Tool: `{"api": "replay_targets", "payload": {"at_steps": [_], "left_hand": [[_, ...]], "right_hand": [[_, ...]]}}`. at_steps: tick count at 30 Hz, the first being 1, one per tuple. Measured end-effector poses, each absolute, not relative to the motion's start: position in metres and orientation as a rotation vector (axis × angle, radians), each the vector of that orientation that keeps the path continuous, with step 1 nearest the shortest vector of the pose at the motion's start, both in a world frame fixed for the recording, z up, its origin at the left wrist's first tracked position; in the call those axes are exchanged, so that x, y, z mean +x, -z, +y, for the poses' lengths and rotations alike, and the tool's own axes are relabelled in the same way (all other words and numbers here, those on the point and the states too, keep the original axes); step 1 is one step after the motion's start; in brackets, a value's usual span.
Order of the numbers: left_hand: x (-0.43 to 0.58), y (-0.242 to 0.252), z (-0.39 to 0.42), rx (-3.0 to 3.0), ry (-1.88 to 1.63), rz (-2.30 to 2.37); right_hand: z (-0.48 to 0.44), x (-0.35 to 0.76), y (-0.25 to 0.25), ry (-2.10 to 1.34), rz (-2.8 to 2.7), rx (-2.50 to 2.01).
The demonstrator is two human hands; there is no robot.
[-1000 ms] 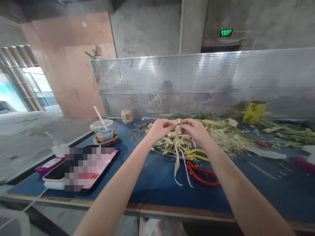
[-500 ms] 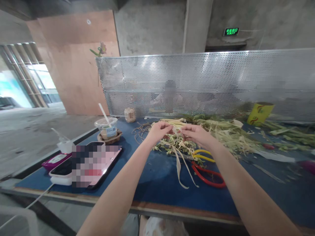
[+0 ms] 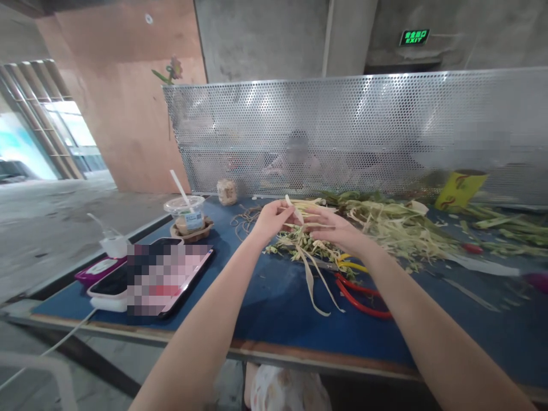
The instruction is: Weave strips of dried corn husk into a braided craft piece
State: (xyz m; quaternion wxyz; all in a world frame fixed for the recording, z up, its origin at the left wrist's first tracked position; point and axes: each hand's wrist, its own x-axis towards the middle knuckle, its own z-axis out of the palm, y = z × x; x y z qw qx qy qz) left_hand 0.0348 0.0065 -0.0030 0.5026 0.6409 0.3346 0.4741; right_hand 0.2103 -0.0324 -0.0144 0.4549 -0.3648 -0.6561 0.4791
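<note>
My left hand pinches a short pale strip of dried husk between thumb and fingers, above the table. My right hand is close beside it, fingers stretched and apart, the tips by the strip's lower end; whether they touch it I cannot tell. Below both hands lies a heap of green and cream plant scraps. Two long curled pale strips trail from it toward me. Red-handled scissors and a yellow-handled tool lie near my right forearm, which partly covers them.
A phone, a tablet and a drink cup with a straw stand left. Twine lies behind my left hand. Large husk piles and a yellow roll are at right. A perforated metal screen borders the far edge.
My right hand's fingers have spread and come away from the pinch they shared with the left. The pale strip now stands up in my left fingers. The view has tilted slightly down.
</note>
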Motion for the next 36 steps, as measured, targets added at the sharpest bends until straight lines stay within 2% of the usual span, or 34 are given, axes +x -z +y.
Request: {"api": "replay_targets", "payload": {"at_steps": [10,16,23,36], "left_hand": [[0.033,0.005,0.011,1.573,-1.172,0.820],[0.035,0.009,0.008,1.634,-1.001,0.741],[0.038,0.010,0.006,1.740,-1.099,0.838],[0.050,0.009,-0.004,1.396,-1.150,0.937]], "right_hand": [[-0.022,0.201,0.024,-0.942,-1.665,-1.043],[-0.024,0.205,0.023,-0.861,-1.684,-1.056],[-0.023,0.204,0.023,-0.831,-1.632,-1.136],[-0.018,0.205,0.027,-0.801,-1.499,-1.137]]}}
